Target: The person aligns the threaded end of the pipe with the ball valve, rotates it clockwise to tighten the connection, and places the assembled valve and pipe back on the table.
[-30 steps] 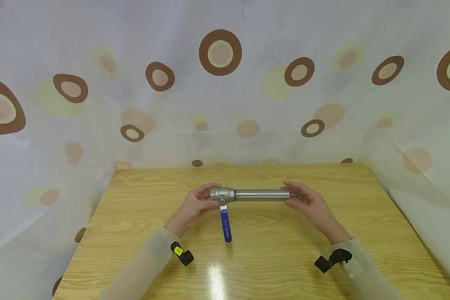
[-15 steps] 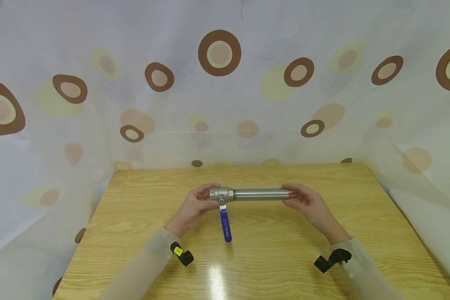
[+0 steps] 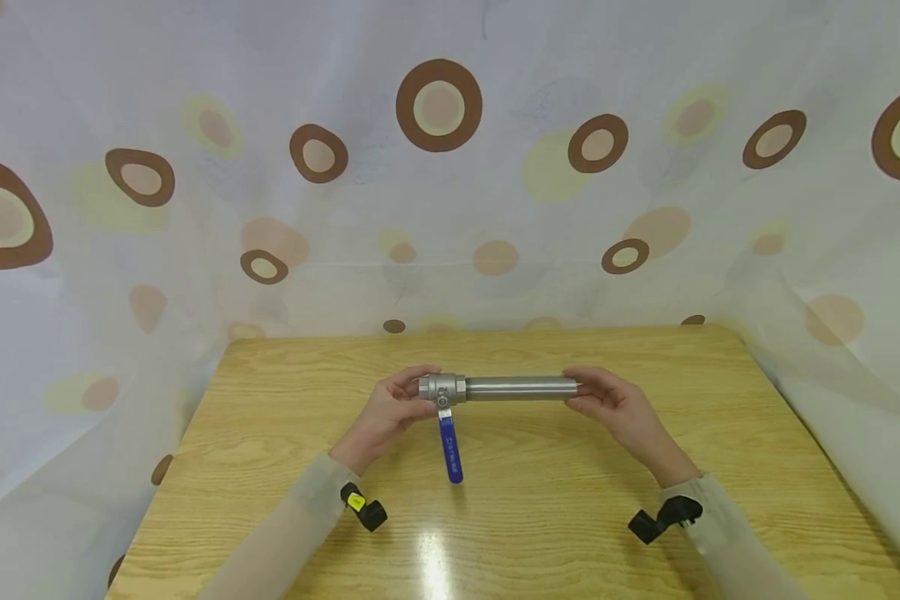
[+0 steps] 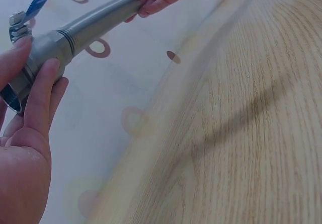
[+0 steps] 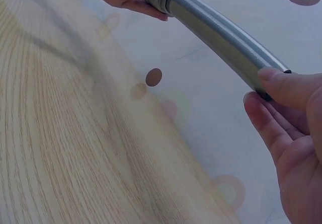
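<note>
A steel ball valve (image 3: 443, 388) with a blue lever handle (image 3: 451, 448) is joined to a plain metal pipe (image 3: 521, 388), and the two form one level piece. My left hand (image 3: 384, 418) grips the valve body at its left end, thumb on the near side and fingers behind. At the far right, my right hand (image 3: 627, 417) pinches the pipe's end between thumb and fingers. The lever points toward me in the head view. Threads show at the joint (image 4: 67, 42) in the left wrist view. The piece is held above the table, its shadow apart from it.
The wooden table (image 3: 495, 517) spreads beneath both arms. A pale curtain (image 3: 510, 192) with brown and beige circles hangs behind it and along both sides. Each sleeve carries a black wrist camera, such as the left one (image 3: 364, 507).
My right hand's fingers have shifted slightly left along the pipe's end, and the pipe has moved very slightly left. The left hand keeps its hold on the valve.
</note>
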The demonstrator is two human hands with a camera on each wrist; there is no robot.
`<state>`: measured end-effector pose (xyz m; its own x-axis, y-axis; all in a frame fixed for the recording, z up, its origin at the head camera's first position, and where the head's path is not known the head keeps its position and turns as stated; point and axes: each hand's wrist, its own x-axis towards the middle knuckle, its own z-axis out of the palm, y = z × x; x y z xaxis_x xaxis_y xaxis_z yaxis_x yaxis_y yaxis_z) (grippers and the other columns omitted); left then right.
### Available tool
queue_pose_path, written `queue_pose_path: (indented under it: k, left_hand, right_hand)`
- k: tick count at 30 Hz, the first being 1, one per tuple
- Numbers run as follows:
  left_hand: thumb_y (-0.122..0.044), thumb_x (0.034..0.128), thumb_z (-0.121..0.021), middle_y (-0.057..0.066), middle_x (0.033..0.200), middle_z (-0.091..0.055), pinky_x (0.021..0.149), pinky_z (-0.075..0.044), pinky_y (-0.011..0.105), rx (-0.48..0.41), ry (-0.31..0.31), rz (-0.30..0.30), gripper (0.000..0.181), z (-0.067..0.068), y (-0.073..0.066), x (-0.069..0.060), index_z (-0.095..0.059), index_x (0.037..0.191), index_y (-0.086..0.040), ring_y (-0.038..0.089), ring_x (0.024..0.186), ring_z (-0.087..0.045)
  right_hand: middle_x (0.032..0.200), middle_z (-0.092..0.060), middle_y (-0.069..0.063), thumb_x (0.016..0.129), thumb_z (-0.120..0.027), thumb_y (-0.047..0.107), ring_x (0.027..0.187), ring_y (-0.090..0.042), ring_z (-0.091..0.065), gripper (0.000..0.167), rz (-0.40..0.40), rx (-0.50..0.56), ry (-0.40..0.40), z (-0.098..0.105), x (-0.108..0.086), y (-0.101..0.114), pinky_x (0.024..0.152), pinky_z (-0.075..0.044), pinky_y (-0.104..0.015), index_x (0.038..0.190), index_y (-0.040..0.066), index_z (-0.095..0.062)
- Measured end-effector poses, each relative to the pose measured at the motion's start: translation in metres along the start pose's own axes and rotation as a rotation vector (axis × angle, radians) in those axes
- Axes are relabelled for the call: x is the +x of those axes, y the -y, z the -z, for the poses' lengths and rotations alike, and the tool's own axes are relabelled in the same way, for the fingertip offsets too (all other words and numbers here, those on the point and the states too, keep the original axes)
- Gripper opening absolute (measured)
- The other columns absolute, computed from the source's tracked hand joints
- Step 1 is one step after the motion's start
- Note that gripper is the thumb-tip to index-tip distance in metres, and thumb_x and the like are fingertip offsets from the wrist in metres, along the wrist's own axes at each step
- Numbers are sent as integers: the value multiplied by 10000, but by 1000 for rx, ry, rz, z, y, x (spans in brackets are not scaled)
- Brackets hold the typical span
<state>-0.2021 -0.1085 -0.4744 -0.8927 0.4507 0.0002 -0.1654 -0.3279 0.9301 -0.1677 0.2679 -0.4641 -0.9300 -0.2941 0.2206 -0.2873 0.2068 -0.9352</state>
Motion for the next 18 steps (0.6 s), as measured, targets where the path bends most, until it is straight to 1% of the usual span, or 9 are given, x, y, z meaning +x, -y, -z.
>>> queue_pose_path:
  k: [3,5,9,12,15,18]
  left_hand:
    - [149,865,-631,3,1223,-691,922,-588,286,-3,2,-3,561,0,1,0,-760,1140,-323,197,1122,-625]
    - [147,864,-635,6,1224,-689,924,-587,288,-5,4,-5,558,0,1,0,-760,1144,-319,198,1124,-622]
    - [142,866,-643,5,1230,-689,933,-586,295,-10,8,-9,547,1,0,0,-764,1146,-312,201,1131,-619]
    - [144,864,-642,8,1229,-690,933,-586,297,-13,9,-7,546,2,1,1,-767,1141,-310,204,1130,-618]
    - [147,860,-636,12,1224,-689,926,-587,293,-13,6,-2,548,2,2,1,-767,1132,-311,206,1128,-615]
    - [151,855,-634,10,1222,-691,922,-588,291,-15,4,-1,554,1,2,1,-766,1126,-314,209,1128,-613]
  right_hand:
    - [1141,-708,16,1011,-652,46,1027,-60,-690,407,-6,-33,-17,0,0,0,879,-590,-227,1409,-9,-587]
    - [1136,-716,23,1013,-658,69,1018,-59,-691,403,-15,-51,-26,0,0,0,868,-589,-224,1406,-1,-598]
    - [1181,-698,21,1014,-650,53,1047,-64,-687,437,-8,-30,-11,0,1,0,883,-589,-228,1443,15,-577]
    - [1182,-690,2,1007,-648,21,1052,-68,-687,437,7,-10,-1,0,1,-1,890,-592,-234,1437,15,-575]
    - [1158,-706,-38,1005,-656,34,1026,-70,-693,413,-5,-33,-11,0,0,-1,874,-590,-224,1409,-11,-580]
    - [1147,-724,-35,1010,-663,73,1010,-66,-699,414,-28,-62,-26,0,0,0,862,-580,-207,1407,-17,-586]
